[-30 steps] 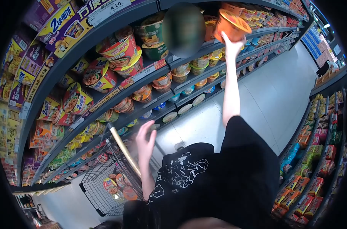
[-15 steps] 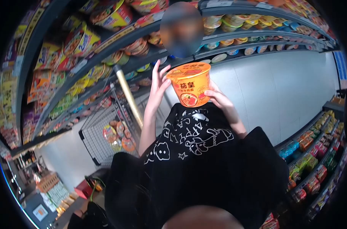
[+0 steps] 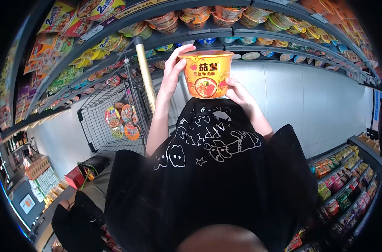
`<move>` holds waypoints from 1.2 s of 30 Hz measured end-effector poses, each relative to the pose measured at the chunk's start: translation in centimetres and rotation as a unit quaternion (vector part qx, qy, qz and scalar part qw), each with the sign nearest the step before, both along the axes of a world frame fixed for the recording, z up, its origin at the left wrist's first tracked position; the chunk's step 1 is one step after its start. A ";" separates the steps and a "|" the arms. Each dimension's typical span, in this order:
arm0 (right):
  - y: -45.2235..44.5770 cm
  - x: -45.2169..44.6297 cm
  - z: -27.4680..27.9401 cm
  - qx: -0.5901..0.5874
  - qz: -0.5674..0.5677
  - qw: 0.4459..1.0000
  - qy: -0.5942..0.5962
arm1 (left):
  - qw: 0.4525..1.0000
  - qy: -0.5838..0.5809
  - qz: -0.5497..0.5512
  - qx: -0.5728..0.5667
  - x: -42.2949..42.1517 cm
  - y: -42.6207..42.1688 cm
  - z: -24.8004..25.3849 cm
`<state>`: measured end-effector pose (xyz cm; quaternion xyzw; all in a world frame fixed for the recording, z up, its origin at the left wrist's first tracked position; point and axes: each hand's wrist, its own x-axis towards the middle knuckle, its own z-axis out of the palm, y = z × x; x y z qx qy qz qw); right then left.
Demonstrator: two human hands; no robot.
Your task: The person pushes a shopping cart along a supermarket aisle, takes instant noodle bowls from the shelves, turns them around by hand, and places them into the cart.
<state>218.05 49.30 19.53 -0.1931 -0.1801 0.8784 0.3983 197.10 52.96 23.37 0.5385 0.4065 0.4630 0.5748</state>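
An orange noodle tub is held upright in front of my chest, its printed front with a round picture of a bowl facing the camera. My left hand wraps its left side near the rim, fingers behind it and the thumb at the edge. On the right side, my right hand grips the lower part of the tub. Part of each hand's fingers is hidden behind the tub. The shopping cart to the left holds several packaged noodle tubs.
Shelves of noodle tubs curve across the top and left. The cart's pale handle stands left of my left arm. Another shelf with colourful packets is at the right. A person in black is at lower left.
The orange tub has come from the upper shelf at right down to my chest. My left hand, empty and open before, now holds it too. The view has tilted and shifted.
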 end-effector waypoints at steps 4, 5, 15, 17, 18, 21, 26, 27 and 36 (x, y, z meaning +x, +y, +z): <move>-0.1 0.1 -1.8 -0.066 -0.007 0.998 0.024 | 0.999 -0.010 0.048 0.010 0.0 -0.2 0.7; -0.2 0.1 -2.1 -0.067 -0.006 0.997 0.023 | 0.999 0.007 0.049 0.015 -0.1 -0.3 0.7; -0.5 0.2 -2.1 -0.097 -0.004 0.994 0.056 | 0.997 0.034 0.071 -0.001 -0.1 -0.4 0.8; -0.5 0.0 -1.7 -0.083 -0.014 0.994 0.076 | 0.997 0.033 0.074 0.006 -0.2 -0.3 0.6; -0.4 0.0 -1.9 -0.084 -0.011 0.994 0.075 | 0.997 0.032 0.075 0.013 -0.3 -0.3 0.5; -0.1 -0.1 -2.5 -0.110 -0.006 0.991 0.075 | 0.996 0.035 0.084 0.011 -0.3 -0.5 0.4; 0.0 -0.3 -2.8 -0.107 -0.004 0.990 0.089 | 0.994 0.033 0.102 0.016 -0.6 -0.5 0.1; 0.0 -0.3 -2.9 -0.107 -0.002 0.990 0.089 | 0.996 0.039 0.081 0.017 -0.8 -0.5 0.0; -0.1 -1.1 0.6 0.059 -0.064 0.991 -0.105 | 0.998 -0.036 0.038 -0.033 0.3 -1.3 -0.5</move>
